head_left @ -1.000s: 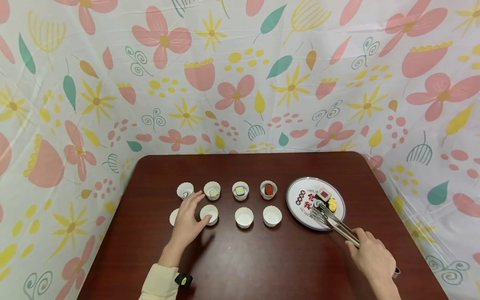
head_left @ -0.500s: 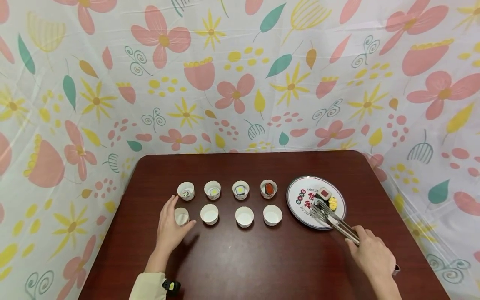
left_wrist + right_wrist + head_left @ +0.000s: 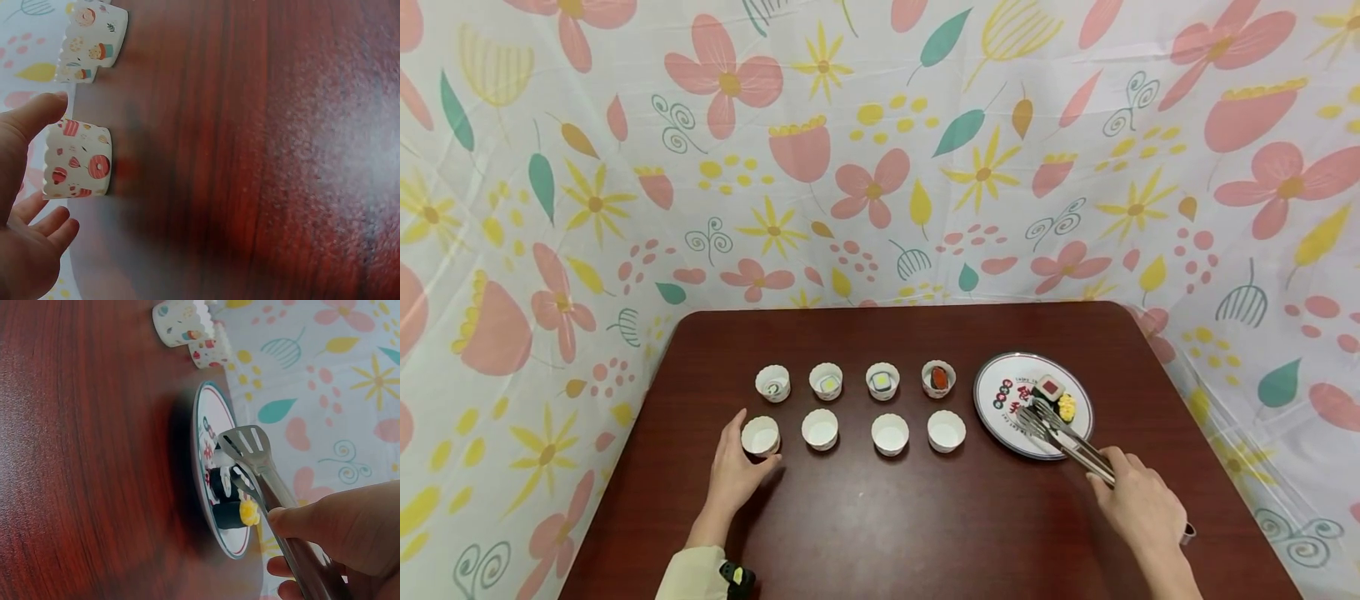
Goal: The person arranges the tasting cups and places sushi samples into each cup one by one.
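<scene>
My left hand [image 3: 735, 467] is at the front-left paper cup [image 3: 761, 437], thumb and fingers spread on either side of it. In the left wrist view the printed cup [image 3: 87, 159] stands upright between the thumb [image 3: 44, 112] and the loosely bent fingers, with gaps showing. My right hand [image 3: 1142, 504] grips metal serving tongs [image 3: 1078, 450]. Their slotted tips reach over a white plate [image 3: 1000, 425] with a dark rim. Sushi pieces lie on that plate: one with a red centre [image 3: 1049, 387], one topped with yellow [image 3: 1066, 407], and a dark-wrapped one partly hidden by the tongs.
Behind stand cups holding sushi: a white roll [image 3: 772, 387], two with yellow centres [image 3: 828, 383] [image 3: 882, 382], and an orange-topped piece [image 3: 939, 378]. Three more white cups [image 3: 820, 429] [image 3: 890, 434] [image 3: 946, 431] continue the front row. A floral curtain [image 3: 872, 250] hangs behind the brown table [image 3: 865, 542].
My left hand has moved left and toward me, from between the two leftmost front cups to the front-left cup. The right hand and tongs have barely moved over the plate.
</scene>
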Tool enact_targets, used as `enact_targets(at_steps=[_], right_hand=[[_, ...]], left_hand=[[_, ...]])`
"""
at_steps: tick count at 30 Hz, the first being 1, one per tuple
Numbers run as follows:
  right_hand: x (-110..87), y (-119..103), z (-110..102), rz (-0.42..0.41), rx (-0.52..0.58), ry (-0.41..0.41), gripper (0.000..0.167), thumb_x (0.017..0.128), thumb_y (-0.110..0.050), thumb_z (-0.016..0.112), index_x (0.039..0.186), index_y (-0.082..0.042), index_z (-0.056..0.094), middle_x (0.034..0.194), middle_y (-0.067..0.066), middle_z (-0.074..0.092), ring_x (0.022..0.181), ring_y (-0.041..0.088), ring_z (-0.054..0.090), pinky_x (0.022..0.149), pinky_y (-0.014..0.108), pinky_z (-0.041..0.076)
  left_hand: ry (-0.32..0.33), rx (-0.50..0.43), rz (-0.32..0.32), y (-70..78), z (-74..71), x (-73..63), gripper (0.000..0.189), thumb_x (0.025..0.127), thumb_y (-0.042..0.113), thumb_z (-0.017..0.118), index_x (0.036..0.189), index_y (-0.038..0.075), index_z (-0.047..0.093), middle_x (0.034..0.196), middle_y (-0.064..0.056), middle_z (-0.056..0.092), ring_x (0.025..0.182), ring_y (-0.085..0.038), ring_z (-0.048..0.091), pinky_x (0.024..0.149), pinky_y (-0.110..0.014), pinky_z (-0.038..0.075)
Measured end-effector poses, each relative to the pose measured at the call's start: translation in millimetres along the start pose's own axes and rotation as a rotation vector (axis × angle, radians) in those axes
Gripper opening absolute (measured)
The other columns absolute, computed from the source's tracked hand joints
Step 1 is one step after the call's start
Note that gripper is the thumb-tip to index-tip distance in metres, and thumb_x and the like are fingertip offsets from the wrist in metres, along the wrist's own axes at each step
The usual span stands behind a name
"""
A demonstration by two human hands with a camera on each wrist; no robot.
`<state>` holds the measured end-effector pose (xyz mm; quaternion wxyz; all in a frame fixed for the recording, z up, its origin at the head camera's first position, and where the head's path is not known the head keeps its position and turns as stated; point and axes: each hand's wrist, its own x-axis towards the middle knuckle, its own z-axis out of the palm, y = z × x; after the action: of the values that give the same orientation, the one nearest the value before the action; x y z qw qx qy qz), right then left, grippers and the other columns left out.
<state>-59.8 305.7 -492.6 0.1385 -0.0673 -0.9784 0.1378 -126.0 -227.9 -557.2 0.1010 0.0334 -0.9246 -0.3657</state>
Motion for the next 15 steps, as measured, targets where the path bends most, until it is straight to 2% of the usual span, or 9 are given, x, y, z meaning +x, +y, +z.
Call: enact_targets(at_steps=[6,15], right_hand=[[0.7,0.3,0.9,0.003,-0.001,-0.013,0.03,0.072,-0.018,0.071,0.098,-0.008,0.059,0.083,0.017,0.061,0.067,0.044,0.055,0.045,0.05,0.036],[2.2,-0.9,1.7,0.007,-0.004,-0.027,0.03,0.072,-0.018,0.071,0.098,-0.007,0.059,0.084,0.017,0.061,0.068,0.045,0.055,0.045,0.051,0.036]], left_hand=[[0.029,-0.008,0.028,-3.1,2.7,0.8,0.093,0.062,0.018,0.083,0.139,0.004,0.034,0.132,-0.02,0.043,0.12,-0.037,0.045,0.089,-0.055,0.04],[0.011,-0.02,0.017,-3.7,3.3,5.9,0.085,0.064,0.017,0.082,0.136,0.004,0.038,0.132,-0.018,0.046,0.118,-0.036,0.047,0.091,-0.053,0.039]])
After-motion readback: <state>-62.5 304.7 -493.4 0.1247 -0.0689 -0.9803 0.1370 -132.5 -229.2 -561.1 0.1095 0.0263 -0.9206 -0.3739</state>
